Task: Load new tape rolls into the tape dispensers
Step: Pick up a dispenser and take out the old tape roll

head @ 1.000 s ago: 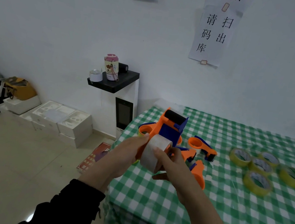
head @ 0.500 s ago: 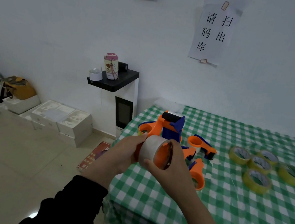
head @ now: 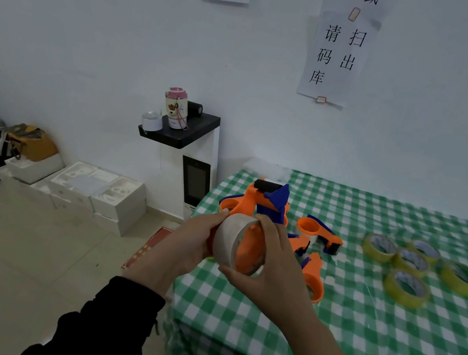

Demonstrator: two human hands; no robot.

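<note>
Orange plastic showed through the core of a pale tape roll (head: 228,238), which sat over the round hub of an orange-and-blue dispenser (head: 267,201) held up in the air above the near left corner of the bench (head: 355,330). The left hand (head: 188,240) was wrapped round the roll's outer band from the left, its thumb on the upper edge; its fingers were hidden behind the roll, so I cannot tell what else they held. The right hand (head: 274,264) gripped the same roll from the right, fingers curled over the top rim and thumb hooked under the lower rim. The dispenser's black roller and blue guard stood up past the roll, away from the person.

Green-and-white checked cloth covered the bench. Two spare dispensers lay on it just beyond the right hand, one (head: 319,234) farther back and one (head: 314,279) nearer, partly hidden by the wrist. Five yellow rolls (head: 406,287) lay flat in a loose cluster well to the right, some touching.

Against the wall to the left stood a white cabinet (head: 208,155) with a black top carrying a pink-lidded bottle (head: 176,107). White boxes (head: 99,188) sat on the floor, and a paper sign (head: 338,56) hung on the wall.
</note>
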